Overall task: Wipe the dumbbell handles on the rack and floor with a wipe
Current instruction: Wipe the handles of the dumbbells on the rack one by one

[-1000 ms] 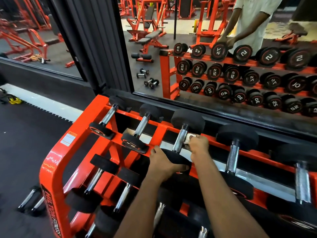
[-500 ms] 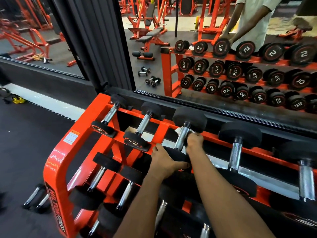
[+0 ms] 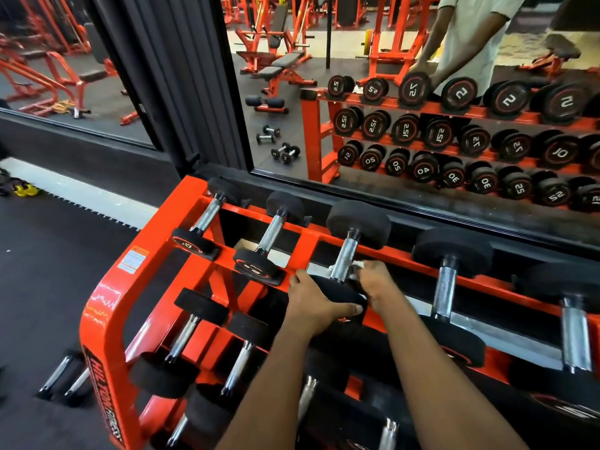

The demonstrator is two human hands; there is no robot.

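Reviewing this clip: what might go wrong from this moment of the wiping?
1. The wipe in the right hand sits low on the handle; the upper knurling may get skipped.
2. The left hand grips the near head of this tilted dumbbell; if it rolls on the rack, fingers could get pinched.
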